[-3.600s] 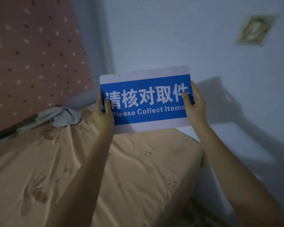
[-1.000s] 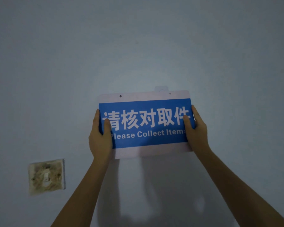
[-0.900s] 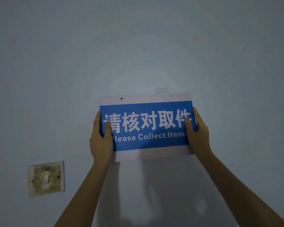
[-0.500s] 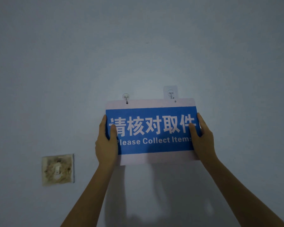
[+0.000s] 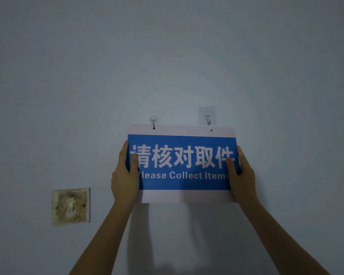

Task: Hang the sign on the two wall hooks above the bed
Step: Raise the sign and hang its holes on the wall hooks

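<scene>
The blue and white sign (image 5: 182,161), reading "Please Collect Items", is held flat against the pale wall. My left hand (image 5: 125,173) grips its left edge and my right hand (image 5: 240,173) grips its right edge, thumbs on the front. The left hook (image 5: 153,121) meets the sign's left hole at the top edge. The right hook (image 5: 207,117) on a clear square pad sits just above the sign, and the right hole below it is empty and apart from the hook.
A stained old light switch (image 5: 70,206) is fixed to the wall at the lower left. The rest of the view is bare pale wall with my arms' shadows below the sign.
The sign has dropped slightly since half a second ago, so both hooks now stand clear above its top edge. Earlier I raised it from over the bed up to the wall.
</scene>
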Tool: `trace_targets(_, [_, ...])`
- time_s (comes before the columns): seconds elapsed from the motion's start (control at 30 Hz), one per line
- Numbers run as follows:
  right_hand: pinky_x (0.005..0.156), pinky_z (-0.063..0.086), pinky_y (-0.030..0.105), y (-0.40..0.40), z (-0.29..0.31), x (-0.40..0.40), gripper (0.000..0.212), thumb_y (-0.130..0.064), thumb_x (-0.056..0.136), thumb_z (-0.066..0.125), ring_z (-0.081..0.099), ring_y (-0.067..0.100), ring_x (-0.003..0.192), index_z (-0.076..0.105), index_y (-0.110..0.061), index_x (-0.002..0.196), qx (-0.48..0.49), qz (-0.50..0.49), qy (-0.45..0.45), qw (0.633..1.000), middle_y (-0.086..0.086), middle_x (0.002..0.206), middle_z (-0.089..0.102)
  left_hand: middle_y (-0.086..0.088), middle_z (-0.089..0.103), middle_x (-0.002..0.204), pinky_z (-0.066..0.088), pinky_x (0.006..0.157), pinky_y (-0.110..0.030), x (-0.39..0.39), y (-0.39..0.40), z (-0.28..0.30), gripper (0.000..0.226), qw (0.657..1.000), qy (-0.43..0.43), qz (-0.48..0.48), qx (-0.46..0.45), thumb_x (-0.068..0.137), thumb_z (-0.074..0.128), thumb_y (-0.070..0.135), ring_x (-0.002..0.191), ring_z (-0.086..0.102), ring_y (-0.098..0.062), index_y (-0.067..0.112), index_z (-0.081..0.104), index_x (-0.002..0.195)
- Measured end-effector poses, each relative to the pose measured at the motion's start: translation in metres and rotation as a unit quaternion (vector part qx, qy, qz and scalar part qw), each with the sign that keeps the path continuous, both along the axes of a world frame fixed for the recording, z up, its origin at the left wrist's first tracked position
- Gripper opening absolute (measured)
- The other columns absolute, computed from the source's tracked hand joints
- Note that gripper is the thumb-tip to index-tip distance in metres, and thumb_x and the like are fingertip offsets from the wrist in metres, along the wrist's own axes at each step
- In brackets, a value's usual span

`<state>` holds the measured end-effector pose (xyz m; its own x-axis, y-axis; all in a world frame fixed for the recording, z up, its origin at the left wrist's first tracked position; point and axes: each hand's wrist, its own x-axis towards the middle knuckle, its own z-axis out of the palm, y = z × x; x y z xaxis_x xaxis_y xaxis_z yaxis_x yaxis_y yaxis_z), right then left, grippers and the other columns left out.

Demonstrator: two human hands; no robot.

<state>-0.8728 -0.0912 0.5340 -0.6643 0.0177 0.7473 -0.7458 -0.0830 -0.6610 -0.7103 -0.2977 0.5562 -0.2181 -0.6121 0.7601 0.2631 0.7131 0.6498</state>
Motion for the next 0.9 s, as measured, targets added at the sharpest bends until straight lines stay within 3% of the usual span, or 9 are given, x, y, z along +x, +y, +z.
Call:
trace_targets(0.07, [0.085,0.051,0.026,0.004,0.005,-0.002,0.054,-0.026,0.098,0.046,0.06,0.015,0.099,0.029,-0.019,0.149,0.003,-0.006,0.013,1.0,0.006,0.128,0.061,0.013,0.05,0.108,0.041,0.084,-0.027,-0.002,0.003,-0.002,0.052,1.0,0.006,-0.006,0.005,0.1,0.038,0.034,0.096,0.052,-0.009,0.03,0.026,0.15])
trace_targets(0.17, [0.069,0.045,0.0,0.012,0.017,-0.007,0.054,-0.024,0.098,0.047,0.057,0.01,0.097,0.03,-0.018,0.149,0.019,-0.019,0.036,0.999,-0.005,0.117,0.058,0.011,0.049,0.107,0.039,0.08,-0.026,-0.007,0.011,-0.005,0.052,1.0,0.018,-0.012,0.018,0.101,0.036,0.033,0.091,0.052,-0.009,0.029,0.024,0.151])
trace_targets(0.37, [0.06,0.041,-0.008,0.024,0.041,-0.015,0.054,-0.019,0.098,0.048,0.057,0.006,0.088,0.031,-0.017,0.148,0.03,-0.012,0.055,0.998,-0.007,0.113,0.053,0.007,0.05,0.109,0.039,0.08,-0.027,-0.018,0.022,-0.011,0.05,0.998,0.048,-0.027,0.041,0.101,0.035,0.033,0.091,0.052,-0.013,0.03,0.024,0.15])
trace_targets(0.5, [0.059,0.043,-0.007,0.022,0.047,-0.023,0.053,-0.022,0.098,0.048,0.058,0.009,0.089,0.031,-0.02,0.148,0.031,0.01,0.046,0.998,-0.004,0.118,0.056,-0.01,0.059,0.128,0.039,0.082,-0.027,-0.021,0.026,-0.012,0.05,0.997,0.048,-0.022,0.047,0.101,0.034,0.032,0.093,0.051,-0.014,0.028,0.024,0.151])
trace_targets(0.63, [0.06,0.047,-0.003,0.017,0.042,-0.03,0.054,-0.022,0.098,0.048,0.061,0.006,0.084,0.029,-0.02,0.149,0.029,0.026,0.038,0.999,0.001,0.122,0.059,-0.016,0.06,0.128,0.039,0.08,-0.028,-0.021,0.025,-0.012,0.051,0.999,0.034,-0.005,0.04,0.102,0.033,0.033,0.09,0.051,-0.015,0.028,0.023,0.151])
trace_targets(0.7, [0.06,0.047,-0.003,0.015,0.041,-0.031,0.055,-0.022,0.098,0.047,0.06,0.0,0.082,0.028,-0.019,0.149,0.03,0.031,0.039,0.998,0.0,0.121,0.058,-0.015,0.062,0.125,0.039,0.079,-0.028,-0.022,0.023,-0.012,0.051,0.999,0.032,0.002,0.039,0.101,0.033,0.034,0.088,0.052,-0.016,0.028,0.023,0.151])
trace_targets(0.9, [0.071,0.05,0.011,0.021,0.054,-0.034,0.053,-0.025,0.098,0.046,0.063,0.014,0.092,0.029,-0.023,0.149,0.049,0.037,0.042,0.997,0.003,0.125,0.06,0.004,0.053,0.103,0.04,0.076,-0.027,-0.025,0.028,-0.012,0.051,0.998,0.043,-0.003,0.048,0.102,0.032,0.034,0.085,0.054,-0.015,0.029,0.021,0.151])
